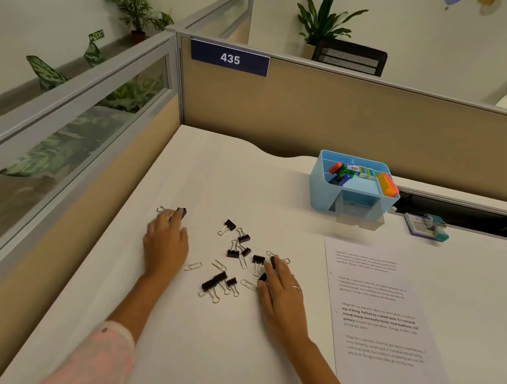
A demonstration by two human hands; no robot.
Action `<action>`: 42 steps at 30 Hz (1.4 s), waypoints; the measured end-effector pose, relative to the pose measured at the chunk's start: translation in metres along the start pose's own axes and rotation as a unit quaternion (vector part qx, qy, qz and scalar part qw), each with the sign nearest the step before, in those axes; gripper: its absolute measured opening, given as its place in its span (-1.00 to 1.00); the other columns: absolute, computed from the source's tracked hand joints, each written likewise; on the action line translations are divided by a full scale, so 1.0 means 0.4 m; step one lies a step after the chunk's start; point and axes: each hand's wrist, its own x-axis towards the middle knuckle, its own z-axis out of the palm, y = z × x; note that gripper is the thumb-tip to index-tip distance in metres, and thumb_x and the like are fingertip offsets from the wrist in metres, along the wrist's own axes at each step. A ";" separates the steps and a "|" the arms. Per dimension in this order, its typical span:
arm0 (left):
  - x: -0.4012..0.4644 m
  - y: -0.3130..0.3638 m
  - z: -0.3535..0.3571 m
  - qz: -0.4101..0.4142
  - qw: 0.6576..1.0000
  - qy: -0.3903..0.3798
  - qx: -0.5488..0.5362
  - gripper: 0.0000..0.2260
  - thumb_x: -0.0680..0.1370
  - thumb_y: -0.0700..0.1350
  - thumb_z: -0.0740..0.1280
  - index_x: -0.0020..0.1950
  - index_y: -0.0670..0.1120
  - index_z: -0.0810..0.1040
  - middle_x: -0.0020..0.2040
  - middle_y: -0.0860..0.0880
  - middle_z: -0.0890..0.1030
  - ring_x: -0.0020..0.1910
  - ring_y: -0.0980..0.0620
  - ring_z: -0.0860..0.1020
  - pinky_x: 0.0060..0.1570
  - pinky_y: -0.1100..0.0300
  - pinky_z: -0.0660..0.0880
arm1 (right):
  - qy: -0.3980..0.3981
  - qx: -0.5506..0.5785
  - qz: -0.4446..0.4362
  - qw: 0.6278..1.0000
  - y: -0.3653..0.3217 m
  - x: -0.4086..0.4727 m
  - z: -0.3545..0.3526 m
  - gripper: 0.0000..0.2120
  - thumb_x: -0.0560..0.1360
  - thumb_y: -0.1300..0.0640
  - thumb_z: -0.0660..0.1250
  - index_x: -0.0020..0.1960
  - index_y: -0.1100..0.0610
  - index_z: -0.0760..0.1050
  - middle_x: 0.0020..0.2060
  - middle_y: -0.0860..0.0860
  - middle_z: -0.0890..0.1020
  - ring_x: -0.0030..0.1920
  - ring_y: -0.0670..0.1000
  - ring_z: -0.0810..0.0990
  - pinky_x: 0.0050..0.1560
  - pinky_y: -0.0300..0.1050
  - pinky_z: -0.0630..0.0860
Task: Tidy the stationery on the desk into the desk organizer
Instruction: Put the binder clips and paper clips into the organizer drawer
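Left hand [165, 242]: palm down on the white worktop [206, 342], fingers stretched forward, tips touching a black metal binder clip [179, 212].
Right hand [280, 290]: flat on the worktop, fingers spread loosely among the clips; whether any is pinched I cannot tell.
Loose stationery: black binder clips [234, 253] and silver wire paper clips [193, 266] scattered between both hands.
Light blue plastic desk organizer [324, 186]: far right, well apart, holding coloured items.
Printed white paper sheet [387, 328]: beside the right hand.

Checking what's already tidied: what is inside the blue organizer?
The blue organizer holds highlighters, small colourful items and a dark one. Its walls hide the compartment bottoms.
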 end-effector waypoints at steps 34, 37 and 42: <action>0.052 0.001 0.002 -0.052 0.956 -0.058 -0.282 -0.75 0.60 0.03 0.17 -0.15 -0.10 0.46 -0.20 -0.11 0.53 -0.28 -0.01 0.56 -0.32 0.29 0.42 | -0.083 0.030 0.091 0.992 -0.118 0.341 -0.040 -0.75 0.44 0.25 0.30 0.09 0.23 0.60 -0.02 0.14 0.66 -0.07 0.09 0.61 -0.15 -0.20 0.48; 0.095 0.049 0.015 -0.068 0.942 -0.136 -0.300 -0.71 0.57 0.09 0.21 -0.14 -0.13 0.42 -0.19 -0.14 0.53 -0.33 0.04 0.61 -0.38 0.27 0.47 | -0.032 0.105 0.123 0.986 -0.102 0.325 -0.057 -0.75 0.44 0.23 0.33 0.10 0.21 0.60 -0.05 0.11 0.68 -0.14 0.01 0.58 -0.16 -0.24 0.43; 0.123 0.103 0.079 0.006 0.973 -0.176 -0.152 -0.80 0.49 0.01 0.38 -0.06 -0.10 0.49 -0.05 -0.08 0.49 -0.19 0.05 0.49 -0.27 0.30 0.37 | 0.032 0.178 0.139 0.974 -0.063 0.295 -0.126 -0.77 0.43 0.23 0.33 0.07 0.20 0.62 -0.07 0.08 0.69 -0.10 0.01 0.63 -0.09 -0.25 0.50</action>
